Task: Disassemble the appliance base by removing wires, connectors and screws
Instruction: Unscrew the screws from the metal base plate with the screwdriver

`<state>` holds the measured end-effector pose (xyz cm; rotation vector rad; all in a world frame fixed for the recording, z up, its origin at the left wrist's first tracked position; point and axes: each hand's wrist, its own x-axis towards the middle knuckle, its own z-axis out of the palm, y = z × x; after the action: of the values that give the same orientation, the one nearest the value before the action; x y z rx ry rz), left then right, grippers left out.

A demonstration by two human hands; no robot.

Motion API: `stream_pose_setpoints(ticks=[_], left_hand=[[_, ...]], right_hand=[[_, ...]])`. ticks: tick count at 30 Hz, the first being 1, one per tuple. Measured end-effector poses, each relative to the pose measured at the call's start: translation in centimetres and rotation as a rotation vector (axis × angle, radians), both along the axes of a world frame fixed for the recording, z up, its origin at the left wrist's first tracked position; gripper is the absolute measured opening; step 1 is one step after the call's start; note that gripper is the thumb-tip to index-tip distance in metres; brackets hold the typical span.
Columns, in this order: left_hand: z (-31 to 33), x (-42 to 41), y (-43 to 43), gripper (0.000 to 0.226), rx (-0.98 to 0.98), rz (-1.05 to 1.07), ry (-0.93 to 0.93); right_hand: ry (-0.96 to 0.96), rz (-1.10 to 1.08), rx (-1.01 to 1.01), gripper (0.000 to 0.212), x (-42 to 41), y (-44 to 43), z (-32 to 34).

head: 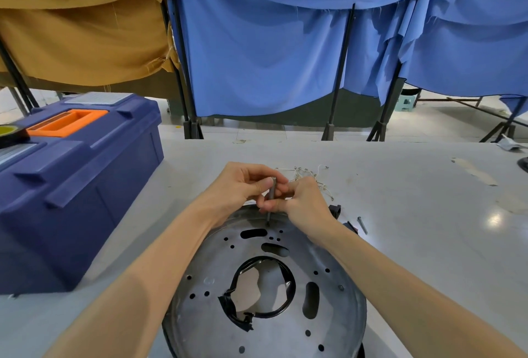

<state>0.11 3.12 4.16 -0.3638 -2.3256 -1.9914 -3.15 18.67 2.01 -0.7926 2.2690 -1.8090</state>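
**Both hands on a screwdriver at the base's far rim**

The appliance base, a round disc of dull brushed metal pierced with small holes and oval slots, lies at the table's near edge, about midway along it. Torn black tape rings its ragged centre opening. Both forearms reach over the disc. The left hand pinches the top of a slim grey screwdriver and the right hand pinches its shaft lower down. The tool stands nearly upright, its tip on the disc's far rim.

A black connector sits just right of the right hand, and a loose screw lies on the smooth grey top a little further right, with broad table running on to the right edge. A tangle of thin white wires lies just beyond the hands. On the left, a blue plastic toolbox with an orange handle stands near the left forearm. Past the far edge hang blue curtains and mustard cloth.
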Motion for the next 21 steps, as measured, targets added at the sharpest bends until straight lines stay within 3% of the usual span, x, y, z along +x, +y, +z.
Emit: stream_pose_setpoints(ticks=[4,9,12,15,19,21], left_hand=[[-0.1,0.0,-0.2,0.024,-0.016,0.002,0.004],[-0.3,-0.1,0.6,0.020,0.011,0.139,0.062],[-0.5,-0.2,1.0,0.022,0.026,0.237,0.071],[-0.7,0.0,1.1,0.023,0.052,0.284,0.084],[-0.8,0.2,1.6,0.021,0.055,0.324,0.082],[-0.8,0.4,1.6,0.022,0.050,0.366,0.093]], right_hand=[[-0.011,-0.038,0.026,0.010,-0.2,-0.2,-0.2],[-0.016,-0.049,0.059,0.031,-0.5,-0.1,-0.4],[-0.046,-0.013,0.042,0.017,-0.4,-0.2,-0.3],[-0.044,-0.004,0.040,0.028,-0.5,-0.2,-0.2],[-0.025,-0.030,-0.001,0.006,-0.2,0.0,-0.2],[0.017,-0.074,-0.008,0.012,-0.2,0.1,-0.2]])
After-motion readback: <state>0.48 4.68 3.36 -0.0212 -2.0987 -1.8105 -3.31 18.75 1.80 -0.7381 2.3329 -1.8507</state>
